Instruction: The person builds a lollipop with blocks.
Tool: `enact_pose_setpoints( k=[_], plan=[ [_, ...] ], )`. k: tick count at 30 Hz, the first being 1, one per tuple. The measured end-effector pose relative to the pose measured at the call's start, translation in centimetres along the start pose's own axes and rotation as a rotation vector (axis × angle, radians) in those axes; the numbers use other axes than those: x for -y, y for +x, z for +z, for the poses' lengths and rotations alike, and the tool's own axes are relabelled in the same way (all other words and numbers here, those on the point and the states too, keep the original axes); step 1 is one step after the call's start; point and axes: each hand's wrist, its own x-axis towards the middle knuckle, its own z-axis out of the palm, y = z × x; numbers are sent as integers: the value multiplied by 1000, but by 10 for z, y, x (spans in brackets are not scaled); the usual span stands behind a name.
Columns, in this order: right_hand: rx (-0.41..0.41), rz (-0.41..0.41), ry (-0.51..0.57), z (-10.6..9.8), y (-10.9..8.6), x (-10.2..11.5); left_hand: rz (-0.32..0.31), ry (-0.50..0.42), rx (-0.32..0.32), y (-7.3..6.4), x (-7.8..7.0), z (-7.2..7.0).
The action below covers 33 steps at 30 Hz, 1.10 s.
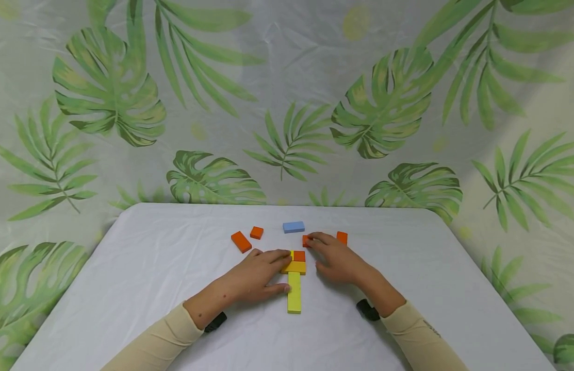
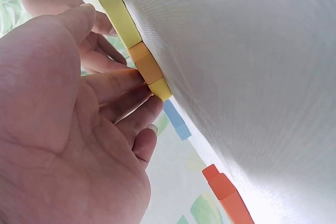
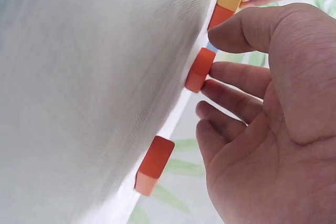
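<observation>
On the white table, several blocks form a flat arrangement. A long yellow block [image 1: 294,300] points toward the person, an amber block [image 1: 296,268] lies across its far end, and beyond that a small yellow block [image 2: 160,88] sits beside an orange block [image 1: 299,256]. My left hand [image 1: 256,275] rests along the left side, fingertips against the amber and small yellow blocks, thumb near the long one. Right of the arrangement, my right hand [image 1: 340,260] touches another small orange block [image 3: 200,70] with its fingertips, the thumb held apart from it.
Behind the arrangement lies a light blue block [image 1: 293,227]. Two orange pieces, a longer block [image 1: 241,241] and a small one [image 1: 256,233], are at the back left. One more orange block [image 1: 342,237] lies beyond my right hand. A leaf-patterned cloth [image 1: 287,134] hangs behind the table.
</observation>
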Motion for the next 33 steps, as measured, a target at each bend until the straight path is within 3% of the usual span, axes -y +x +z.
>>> enact_pose_setpoints(
  k=[33],
  plan=[
    [17, -46, 4, 1, 0, 20, 11, 3, -5, 0, 0, 1]
  ],
)
